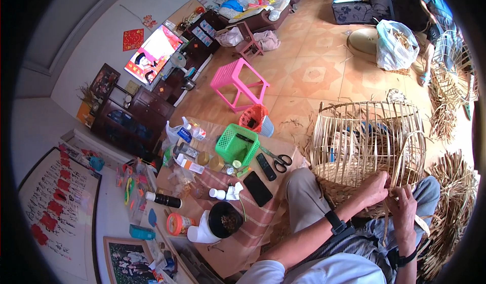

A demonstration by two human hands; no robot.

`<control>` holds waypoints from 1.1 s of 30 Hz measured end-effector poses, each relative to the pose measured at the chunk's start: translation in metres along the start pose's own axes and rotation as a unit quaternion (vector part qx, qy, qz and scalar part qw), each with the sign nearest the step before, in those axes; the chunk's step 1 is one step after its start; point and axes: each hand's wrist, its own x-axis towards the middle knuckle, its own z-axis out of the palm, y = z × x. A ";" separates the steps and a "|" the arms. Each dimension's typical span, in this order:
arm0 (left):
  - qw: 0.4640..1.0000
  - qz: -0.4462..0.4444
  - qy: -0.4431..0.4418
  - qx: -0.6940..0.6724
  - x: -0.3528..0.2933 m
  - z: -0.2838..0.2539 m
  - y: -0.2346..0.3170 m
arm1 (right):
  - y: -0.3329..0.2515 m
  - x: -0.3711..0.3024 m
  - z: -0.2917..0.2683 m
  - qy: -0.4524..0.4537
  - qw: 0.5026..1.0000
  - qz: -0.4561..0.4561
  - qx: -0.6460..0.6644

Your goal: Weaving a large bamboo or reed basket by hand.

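Observation:
A partly woven straw basket rests between my knees, its lower wall closely woven and its upper ribs an open cage. My left hand is closed at the basket's near side, its fingertips pinching a straw strand. Just beside it, my right hand also has its fingers bent together on the straw at the weave. Loose straw strips hang near the right wrist. Exactly which strand each hand grips is partly hidden by the fingers.
To my left stands a cloth-covered table with scissors, a phone, a remote, a green basket and a black bowl. Straw bundles lie at right. A pink stool stands ahead; another person works far right.

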 end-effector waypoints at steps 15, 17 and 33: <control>0.957 0.127 0.222 0.136 -0.044 0.023 0.009 | -0.030 0.012 -0.016 -0.076 0.994 -0.002 -0.082; 0.941 0.150 0.238 0.186 -0.048 0.020 0.007 | -0.026 0.016 -0.011 -0.076 0.993 -0.021 -0.085; 0.977 0.099 0.117 0.146 -0.028 0.011 -0.010 | -0.027 -0.004 -0.034 -0.157 0.985 0.047 0.046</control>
